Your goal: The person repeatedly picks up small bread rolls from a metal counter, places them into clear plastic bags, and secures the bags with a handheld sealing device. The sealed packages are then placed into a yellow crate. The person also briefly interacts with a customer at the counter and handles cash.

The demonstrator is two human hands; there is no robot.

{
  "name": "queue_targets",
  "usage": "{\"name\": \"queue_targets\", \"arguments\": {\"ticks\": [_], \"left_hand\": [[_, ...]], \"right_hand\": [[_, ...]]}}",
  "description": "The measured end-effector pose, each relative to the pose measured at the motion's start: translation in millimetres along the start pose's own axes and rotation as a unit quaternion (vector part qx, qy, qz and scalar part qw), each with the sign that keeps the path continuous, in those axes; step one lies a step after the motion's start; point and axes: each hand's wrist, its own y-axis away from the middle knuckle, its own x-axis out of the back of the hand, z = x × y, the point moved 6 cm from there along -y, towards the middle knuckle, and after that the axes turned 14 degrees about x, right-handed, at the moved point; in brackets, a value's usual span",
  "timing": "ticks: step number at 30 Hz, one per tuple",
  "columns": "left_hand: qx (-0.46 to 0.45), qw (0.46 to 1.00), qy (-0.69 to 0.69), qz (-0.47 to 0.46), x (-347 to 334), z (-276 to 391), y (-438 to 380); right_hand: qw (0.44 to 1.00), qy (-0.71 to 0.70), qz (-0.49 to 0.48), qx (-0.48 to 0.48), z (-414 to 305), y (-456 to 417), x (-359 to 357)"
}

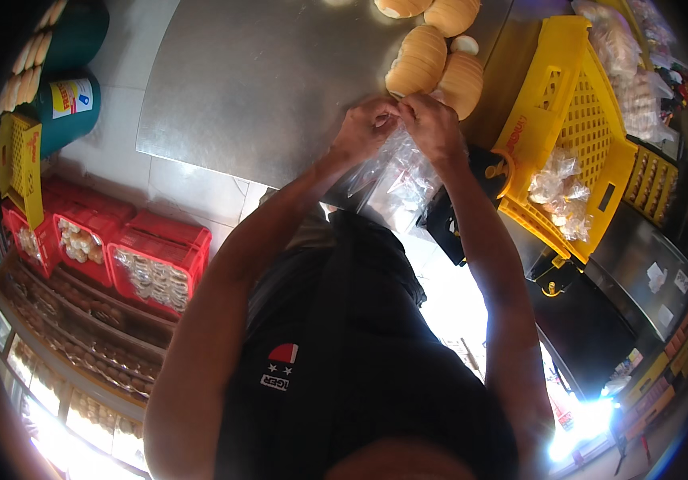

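Observation:
My left hand (370, 125) and my right hand (433, 127) meet at the near edge of a stainless steel table (248, 84). Their fingers pinch the upper edge of clear plastic bags (401, 180), which hang crumpled below the hands between my forearms. How many bags there are, I cannot tell. Just beyond my fingers sit ridged bread loaves (417, 59) in a cluster, unwrapped. The nearest loaf (461, 85) lies close behind my right hand. A small pale round object (464, 45) rests between the loaves; its kind is unclear.
On the right, a tilted yellow plastic crate (584, 114) holds bagged bread (560, 195). Red crates (158, 258) with packed buns stand on the left, near bread shelves (80, 312). Green drums (68, 111) stand at the upper left on a tiled floor (194, 186).

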Motion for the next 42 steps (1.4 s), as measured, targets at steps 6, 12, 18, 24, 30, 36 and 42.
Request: {"name": "queue_targets", "arguments": {"ticks": [6,12,18,24,30,36,42], "left_hand": [[0.066,0.994,0.069,0.048,-7.9,-10.8,-8.9],[0.208,0.969,0.112,0.078,-11.9,-8.1,-5.4],[0.183,0.937,0.267,0.133,-35.8,-23.3,-6.3],[0.219,0.912,0.303,0.166,-36.9,-14.6,-2.5],[0.201,0.912,0.301,0.194,-16.4,-36.8,7.7],[0.224,0.931,0.233,0.172,-6.1,-15.1,8.2],[0.137,0.930,0.271,0.209,8.0,-29.0,12.8]], "right_hand": [[0.994,-0.090,-0.004,-0.054,6.4,-3.2,22.7],[0.981,-0.063,-0.138,-0.123,60.7,-25.6,72.7],[0.984,-0.081,-0.128,0.098,109.3,-91.9,41.6],[0.953,-0.184,-0.239,-0.031,119.9,-98.7,18.4],[0.962,-0.144,-0.228,-0.032,91.7,-85.6,18.1],[0.945,-0.197,-0.258,-0.037,110.5,-91.0,6.5],[0.918,-0.227,-0.304,-0.119,104.6,-87.2,-13.5]]}}
